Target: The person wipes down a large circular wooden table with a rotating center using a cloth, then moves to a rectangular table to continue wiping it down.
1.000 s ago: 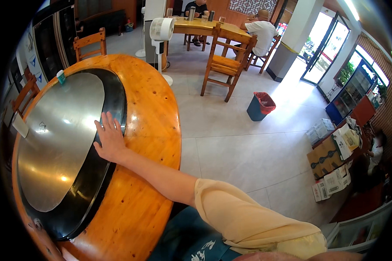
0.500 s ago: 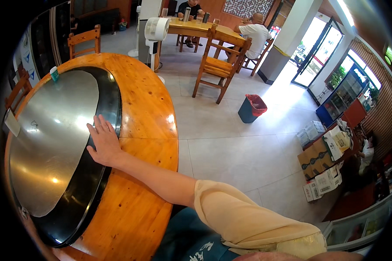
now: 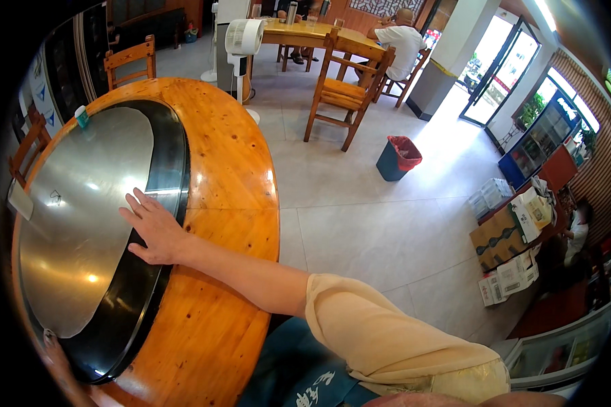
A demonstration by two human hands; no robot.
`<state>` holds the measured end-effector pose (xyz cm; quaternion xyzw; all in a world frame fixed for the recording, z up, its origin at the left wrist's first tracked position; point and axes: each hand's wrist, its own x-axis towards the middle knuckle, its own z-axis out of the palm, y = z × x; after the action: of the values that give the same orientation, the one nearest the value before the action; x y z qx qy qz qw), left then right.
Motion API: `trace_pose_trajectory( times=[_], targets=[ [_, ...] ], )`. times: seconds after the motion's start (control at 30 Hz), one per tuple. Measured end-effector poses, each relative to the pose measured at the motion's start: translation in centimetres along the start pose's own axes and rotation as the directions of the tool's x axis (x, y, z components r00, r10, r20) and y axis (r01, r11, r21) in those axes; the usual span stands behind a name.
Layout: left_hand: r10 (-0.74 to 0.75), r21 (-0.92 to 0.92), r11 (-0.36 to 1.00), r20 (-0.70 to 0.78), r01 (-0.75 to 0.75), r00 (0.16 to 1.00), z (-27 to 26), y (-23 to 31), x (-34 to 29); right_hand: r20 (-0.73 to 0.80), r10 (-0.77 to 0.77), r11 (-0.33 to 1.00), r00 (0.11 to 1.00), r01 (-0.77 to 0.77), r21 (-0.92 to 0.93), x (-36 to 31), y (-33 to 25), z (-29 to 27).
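Note:
My right hand [image 3: 157,232] reaches over the round wooden table [image 3: 231,169] with fingers spread flat. It rests on the edge of a greyish translucent sheet [image 3: 88,217] and the black turntable [image 3: 166,146] beneath. The sheet covers most of the turntable, leaving a dark band bare on the right and near side. At the lower left rim my left hand [image 3: 60,363] is partly cut off, its fingertips by the sheet's near edge; its grip is unclear. On the far side stands a small teal container with a white top [image 3: 81,117].
A white flat object [image 3: 20,200] sits at the table's left edge. Beyond are a white fan [image 3: 244,37], a wooden chair [image 3: 346,91] and a bin with a red liner [image 3: 398,159]. A person in white [image 3: 400,47] sits at another table. Cardboard boxes [image 3: 499,237] are stacked right.
My right hand has slid a little left across the sheet, its fingers spreading wider. My left hand stays near the sheet's near edge. The view has tilted slightly.

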<state>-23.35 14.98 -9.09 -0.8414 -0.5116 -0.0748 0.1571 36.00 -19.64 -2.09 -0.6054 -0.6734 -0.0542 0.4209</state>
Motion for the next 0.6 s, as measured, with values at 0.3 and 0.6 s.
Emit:
trace_pose_trajectory(
  times=[0.3, 0.6],
  targets=[
    [-0.319, -0.264, 0.911, 0.032, 0.316, 0.947, -1.7, 5.9, -3.1, -0.004, 0.026, 0.999, 1.000, -0.026, 0.023, 0.0, -0.8, 0.2],
    [-0.432, 0.025, 0.902, 0.054, 0.431, 0.900, -6.8, 18.6, -6.2, 0.005, 0.041, 0.999, 0.999, -0.041, -0.017, -0.1, 0.3, -0.2]
  ],
)
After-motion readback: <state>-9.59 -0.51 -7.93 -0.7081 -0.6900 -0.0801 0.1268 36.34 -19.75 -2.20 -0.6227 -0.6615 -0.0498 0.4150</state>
